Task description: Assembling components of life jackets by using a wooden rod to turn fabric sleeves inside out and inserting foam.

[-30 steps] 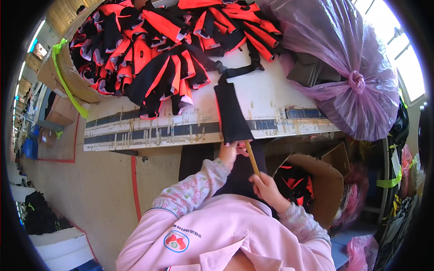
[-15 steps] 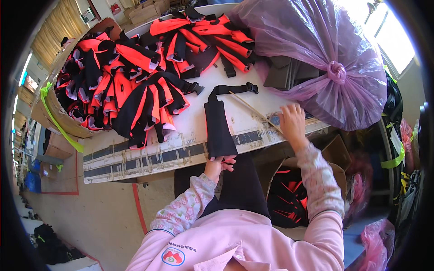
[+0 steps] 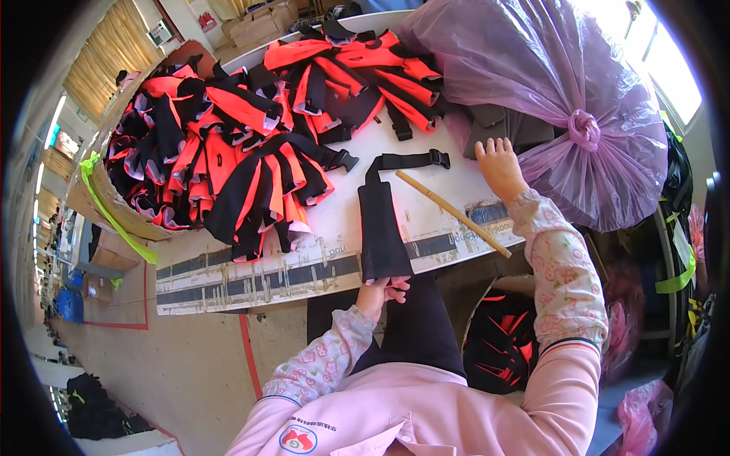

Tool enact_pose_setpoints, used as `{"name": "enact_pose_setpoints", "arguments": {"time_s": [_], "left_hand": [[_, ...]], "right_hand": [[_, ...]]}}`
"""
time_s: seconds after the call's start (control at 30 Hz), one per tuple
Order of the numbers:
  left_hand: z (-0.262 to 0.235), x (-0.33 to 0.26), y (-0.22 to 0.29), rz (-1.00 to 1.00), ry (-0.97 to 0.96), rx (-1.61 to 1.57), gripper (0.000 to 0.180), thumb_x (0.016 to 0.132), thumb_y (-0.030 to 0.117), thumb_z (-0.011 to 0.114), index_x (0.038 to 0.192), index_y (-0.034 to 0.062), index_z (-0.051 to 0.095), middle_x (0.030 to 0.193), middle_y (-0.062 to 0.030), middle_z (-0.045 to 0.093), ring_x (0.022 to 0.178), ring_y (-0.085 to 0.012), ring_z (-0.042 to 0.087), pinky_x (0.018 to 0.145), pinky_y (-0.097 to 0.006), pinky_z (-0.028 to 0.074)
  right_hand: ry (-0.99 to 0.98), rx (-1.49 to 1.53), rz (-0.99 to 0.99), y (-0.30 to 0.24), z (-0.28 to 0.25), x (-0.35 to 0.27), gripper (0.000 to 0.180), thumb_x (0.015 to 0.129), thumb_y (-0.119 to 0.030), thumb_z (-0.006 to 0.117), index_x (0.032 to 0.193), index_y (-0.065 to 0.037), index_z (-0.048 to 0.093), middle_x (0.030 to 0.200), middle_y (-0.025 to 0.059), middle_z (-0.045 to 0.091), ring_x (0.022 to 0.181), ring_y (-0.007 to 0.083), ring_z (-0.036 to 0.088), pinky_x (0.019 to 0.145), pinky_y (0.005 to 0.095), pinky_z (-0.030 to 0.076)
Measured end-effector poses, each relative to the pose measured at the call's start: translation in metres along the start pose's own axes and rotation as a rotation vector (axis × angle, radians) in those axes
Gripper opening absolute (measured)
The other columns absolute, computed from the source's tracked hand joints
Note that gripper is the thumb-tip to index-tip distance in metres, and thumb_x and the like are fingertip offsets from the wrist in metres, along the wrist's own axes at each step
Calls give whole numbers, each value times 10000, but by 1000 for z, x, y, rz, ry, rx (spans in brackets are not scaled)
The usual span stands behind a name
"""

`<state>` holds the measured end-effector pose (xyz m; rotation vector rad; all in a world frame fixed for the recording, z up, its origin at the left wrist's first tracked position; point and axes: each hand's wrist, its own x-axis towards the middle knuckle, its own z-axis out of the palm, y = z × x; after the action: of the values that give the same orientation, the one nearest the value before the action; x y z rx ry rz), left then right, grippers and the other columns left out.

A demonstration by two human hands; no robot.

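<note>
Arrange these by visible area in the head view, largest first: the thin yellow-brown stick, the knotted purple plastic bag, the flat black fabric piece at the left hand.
1. Knotted purple plastic bag
2. Flat black fabric piece
3. Thin yellow-brown stick, long but much narrower

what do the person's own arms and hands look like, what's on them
The left hand and right hand are bare, without gloves. Pale sleeves with a pink flower print cover the forearms. Above them are plain pink shirt sleeves with dark-striped edges.
</note>
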<state>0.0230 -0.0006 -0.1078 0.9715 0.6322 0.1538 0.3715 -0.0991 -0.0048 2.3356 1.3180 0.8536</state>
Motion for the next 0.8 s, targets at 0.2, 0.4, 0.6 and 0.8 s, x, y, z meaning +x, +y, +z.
{"name": "enact_pose_setpoints", "arguments": {"time_s": [0.2, 0.4, 0.6, 0.8], "left_hand": [[-10, 5, 2, -75, -28, -114, 336, 943, 305, 439, 1025, 14, 587, 920, -140, 642, 642, -178, 624, 563, -296, 532], [10, 3, 30, -56, -57, -161, 330, 933, 276, 441, 1054, 2, 580, 888, -135, 642, 605, -193, 623, 573, -286, 529], [33, 5, 32, 148, -59, -364, 300, 953, 241, 370, 1115, 65, 552, 1033, -112, 639, 762, -173, 642, 638, -273, 528], [19, 18, 8, 285, -297, -87, 342, 972, 311, 350, 1153, 79, 524, 1057, -88, 628, 954, -193, 613, 803, -311, 500]], "right_hand": [[210, 311, -27, 1, -110, -53, 375, 766, -60, 532, 1140, -43, 514, 1089, 143, 579, 1046, 279, 549, 987, 427, 357], [380, 947, -155, -12, -248, -141, 350, 646, 57, 520, 987, 42, 598, 937, 212, 625, 826, 337, 641, 726, 381, 527], [368, 985, -364, -35, -272, -158, 235, 710, -10, 576, 938, -12, 635, 917, 179, 626, 805, 293, 655, 711, 360, 554], [255, 831, -348, -79, -256, -152, 384, 679, -28, 589, 1062, 0, 584, 1019, 189, 598, 954, 318, 610, 823, 378, 509]]}}
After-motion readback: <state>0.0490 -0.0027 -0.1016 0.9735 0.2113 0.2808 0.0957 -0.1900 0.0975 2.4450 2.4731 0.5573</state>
